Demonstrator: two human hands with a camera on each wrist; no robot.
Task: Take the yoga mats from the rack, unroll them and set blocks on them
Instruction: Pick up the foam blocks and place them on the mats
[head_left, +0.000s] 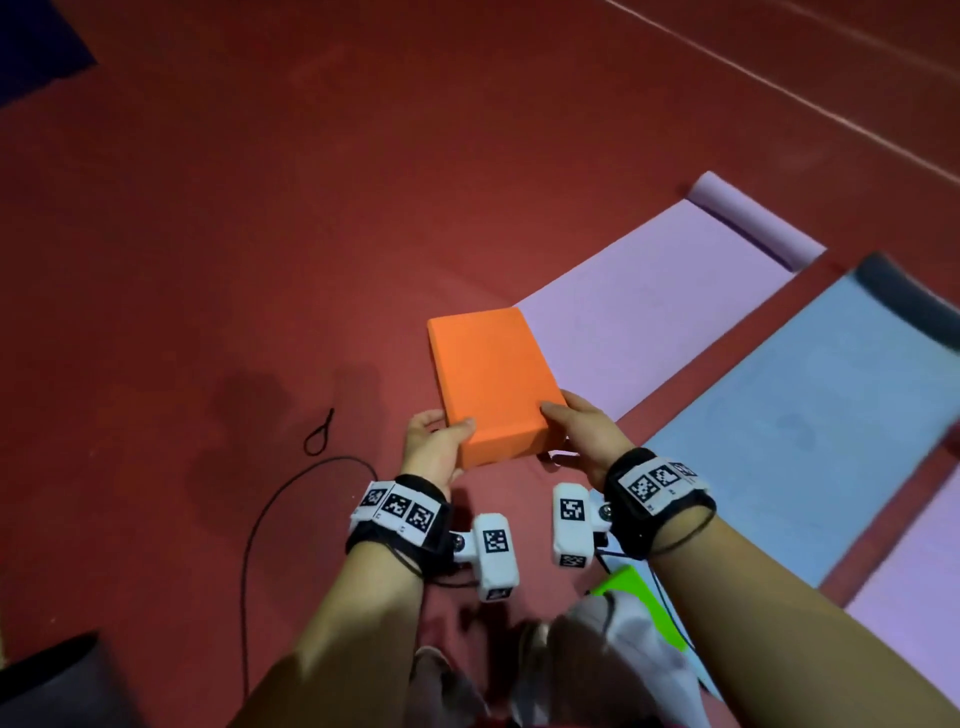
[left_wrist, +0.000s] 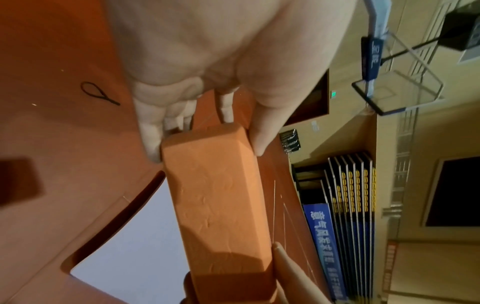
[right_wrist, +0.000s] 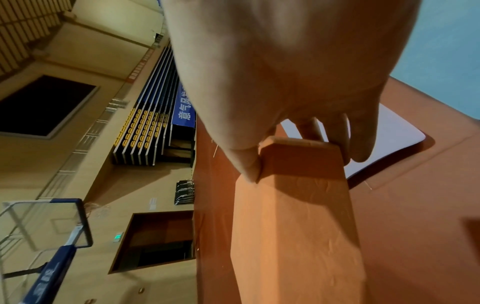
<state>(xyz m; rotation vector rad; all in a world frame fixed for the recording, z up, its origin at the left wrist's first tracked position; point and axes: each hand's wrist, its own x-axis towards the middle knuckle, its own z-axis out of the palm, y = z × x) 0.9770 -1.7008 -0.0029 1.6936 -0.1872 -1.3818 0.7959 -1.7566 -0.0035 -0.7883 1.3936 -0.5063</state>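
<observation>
**Nearly there: orange block carried toward the lilac mat**

Both hands hold the orange block at its near corners, left hand and right hand each with thumb on top and fingers beneath, probably to keep it level. It hangs mid-frame over the lilac mat's near corner, apparently about to be laid flat there.

At frame centre the block is plain orange. Right of it lies a lilac mat, then a pale blue mat with a dark grey roll. The floor is brick red. Wristbands carry black-and-white square patterns.
</observation>
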